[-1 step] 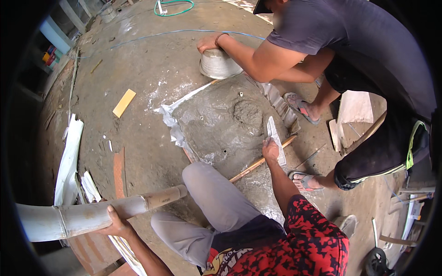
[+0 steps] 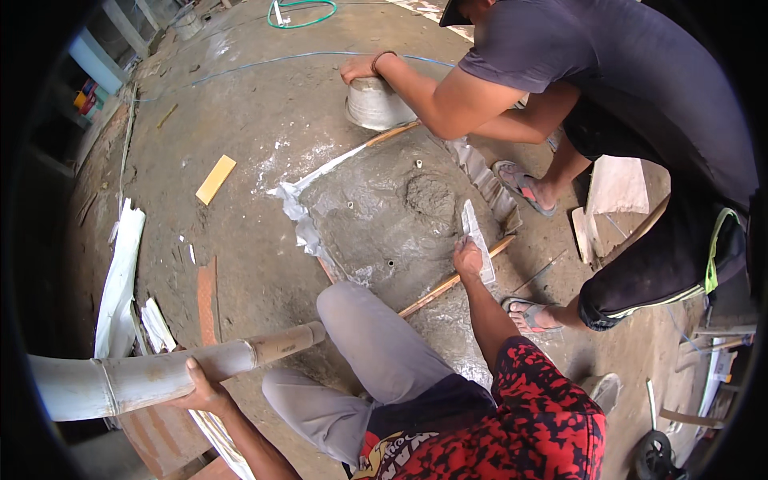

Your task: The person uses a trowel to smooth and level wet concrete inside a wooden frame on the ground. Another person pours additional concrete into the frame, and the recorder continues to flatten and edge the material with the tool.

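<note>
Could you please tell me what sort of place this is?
Probably a small building site: what looks like wet cement lies within a low frame, a bucket is beside it, and the right hand holds a flat pale tool.

ok so we've got grey concrete [image 2: 360, 228], a whitish bamboo pole [image 2: 164, 382], yellow block [image 2: 216, 180], green hose [image 2: 300, 27], and our shirt [image 2: 536, 408] has red-and-black blotches

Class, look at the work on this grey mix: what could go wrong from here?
The right hand holds a pale flat piece at the right edge of the wet-looking grey mix; it might gouge the surface. The crumpled white sheet along the left edge could fold into the mix. The bucket under the co-worker's hand, beside the far edge, might tip onto it.
</note>
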